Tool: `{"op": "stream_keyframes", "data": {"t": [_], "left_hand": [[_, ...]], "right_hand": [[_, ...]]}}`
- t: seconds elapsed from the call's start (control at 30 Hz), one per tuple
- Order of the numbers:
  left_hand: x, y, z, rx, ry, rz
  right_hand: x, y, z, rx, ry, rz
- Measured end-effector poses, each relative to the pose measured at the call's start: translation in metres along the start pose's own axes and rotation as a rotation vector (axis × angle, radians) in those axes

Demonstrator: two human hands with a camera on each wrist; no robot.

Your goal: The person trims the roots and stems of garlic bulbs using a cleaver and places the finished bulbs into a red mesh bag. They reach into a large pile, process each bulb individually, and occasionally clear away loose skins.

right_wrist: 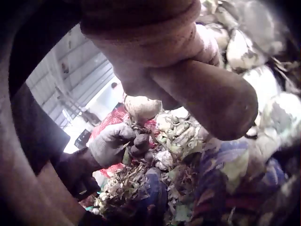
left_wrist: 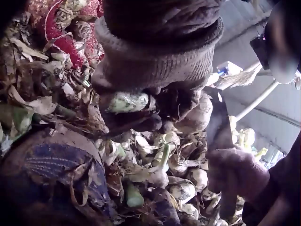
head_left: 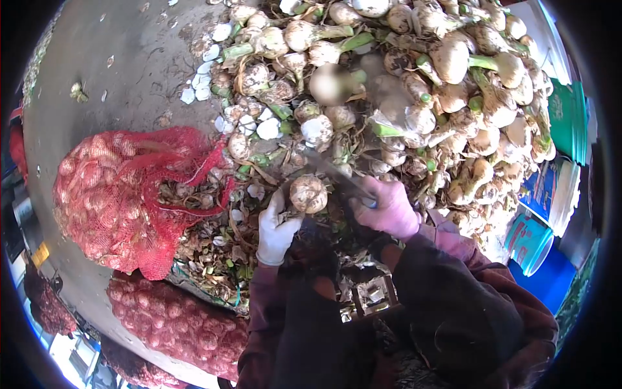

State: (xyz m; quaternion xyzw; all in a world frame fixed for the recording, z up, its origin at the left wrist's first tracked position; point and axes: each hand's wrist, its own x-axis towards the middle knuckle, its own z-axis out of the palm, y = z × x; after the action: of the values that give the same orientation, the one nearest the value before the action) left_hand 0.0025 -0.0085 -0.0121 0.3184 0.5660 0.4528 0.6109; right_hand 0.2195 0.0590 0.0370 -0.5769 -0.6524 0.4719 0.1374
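Gloved in white, my left hand (head_left: 277, 230) grips a round garlic bulb (head_left: 308, 194) by its stem side; in the left wrist view the cut green stem (left_wrist: 127, 102) sticks out below the glove (left_wrist: 155, 63) and the bulb (left_wrist: 197, 113) faces the other hand. My right hand (head_left: 389, 209), in a pinkish glove, holds a knife whose blurred blade (head_left: 334, 172) points up and left, just beyond the bulb. The right wrist view shows the thick handle (right_wrist: 211, 99) in the right hand (right_wrist: 155, 61), with the left hand (right_wrist: 113, 143) and bulb (right_wrist: 141, 107) behind it.
A big heap of stemmed bulbs (head_left: 450, 61) covers the upper right. At left stand a red net bag (head_left: 103, 194) of bulbs and a second full bag (head_left: 175, 324). Trimmings (head_left: 220, 249) lie between them and the left hand. Buckets (head_left: 528, 243) line the right edge.
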Motion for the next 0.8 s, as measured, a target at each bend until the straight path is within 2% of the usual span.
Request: {"op": "stream_keyframes", "data": {"t": [0.03, 0.07, 0.13, 0.2, 0.23, 0.27, 0.33, 0.37, 0.43, 0.47, 0.53, 0.67, 0.73, 0.77, 0.8], "left_hand": [[-0.002, 0.003, 0.001, -0.083, -0.002, -0.104], [-0.005, 0.004, 0.001, -0.165, -0.004, -0.208], [-0.005, -0.004, 0.001, -0.180, -0.053, -0.257], [-0.007, -0.006, 0.006, -0.577, -0.118, -0.166], [-0.008, -0.013, 0.007, -0.932, -0.011, -0.384], [-0.009, -0.016, 0.003, -0.932, -0.007, -0.381], [-0.011, -0.020, -0.004, -0.432, -0.202, -0.094], [-0.012, -0.021, -0.006, -0.433, -0.199, -0.093], [-0.014, -0.022, -0.010, 0.012, -0.231, -0.076], [-0.016, -0.029, -0.013, 0.012, -0.231, -0.076], [-0.024, -0.040, -0.019, -0.359, -0.128, -0.168], [-0.038, -0.034, -0.010, -0.415, 0.004, -0.139], [-0.046, -0.041, -0.013, -0.187, -0.036, -0.012], [-0.045, -0.024, -0.009, -0.186, -0.034, -0.013], [-0.046, -0.002, -0.005, -0.331, 0.016, -0.129]], "right_hand": [[0.002, -0.003, 0.000, -0.058, -0.028, -0.104], [0.003, -0.005, 0.000, -0.061, -0.025, -0.098], [0.010, -0.009, 0.000, -0.425, -0.100, -0.420], [0.009, -0.011, 0.003, -0.489, -0.114, -0.471], [0.009, -0.014, 0.003, -0.542, -0.117, -0.483], [0.009, -0.016, 0.005, -0.594, -0.122, -0.496], [0.010, -0.011, 0.011, -0.589, -0.105, -0.523], [0.011, -0.010, 0.013, -0.585, -0.085, -0.549], [0.009, -0.015, 0.013, -0.541, -0.087, -0.564], [0.009, -0.017, 0.013, -0.500, -0.086, -0.576], [0.007, -0.018, 0.014, -0.510, -0.085, -0.592], [0.003, -0.019, 0.019, -0.592, -0.115, -0.606], [0.004, -0.021, 0.019, -0.573, -0.102, -0.616], [0.004, -0.023, 0.019, -0.554, -0.088, -0.626], [0.005, -0.025, 0.018, -0.552, -0.084, -0.627]]}}
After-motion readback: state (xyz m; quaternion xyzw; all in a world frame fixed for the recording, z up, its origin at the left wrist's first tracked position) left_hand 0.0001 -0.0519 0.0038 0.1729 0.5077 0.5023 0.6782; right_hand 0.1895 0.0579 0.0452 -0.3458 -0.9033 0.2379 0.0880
